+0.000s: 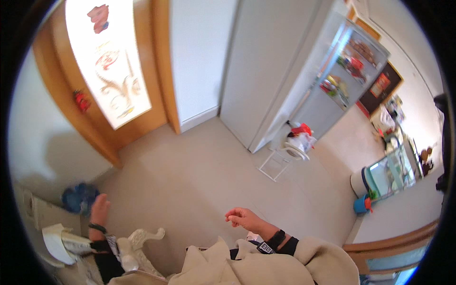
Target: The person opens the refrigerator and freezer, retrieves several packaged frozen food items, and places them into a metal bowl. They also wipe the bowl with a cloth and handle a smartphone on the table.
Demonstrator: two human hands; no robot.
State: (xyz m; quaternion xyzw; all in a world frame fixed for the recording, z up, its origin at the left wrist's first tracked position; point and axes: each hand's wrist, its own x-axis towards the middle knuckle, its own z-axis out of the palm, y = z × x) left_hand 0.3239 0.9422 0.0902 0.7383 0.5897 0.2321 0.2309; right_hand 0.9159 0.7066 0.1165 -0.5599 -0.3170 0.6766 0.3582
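Note:
My left hand (100,211) is raised at the lower left, fingers apart and holding nothing, beside a blue plastic bag (80,198) near the wall. Below its wrist stands cream furniture with a carved scroll leg (142,237). Toward the lower middle, my right hand (244,218) hangs over the tiled floor (185,178) with its fingers loosely bent and no object in them. Black bands circle both wrists. A white folding stool (276,167) farther off bears red and white plastic bags (302,139).
A refrigerator door (317,114) stands open with food on its shelves, beside a tall grey cabinet (267,60). A wooden door (142,71) with a bright glass panel is at the upper left. A glass tank (392,174) and a blue pot (361,205) stand at the right.

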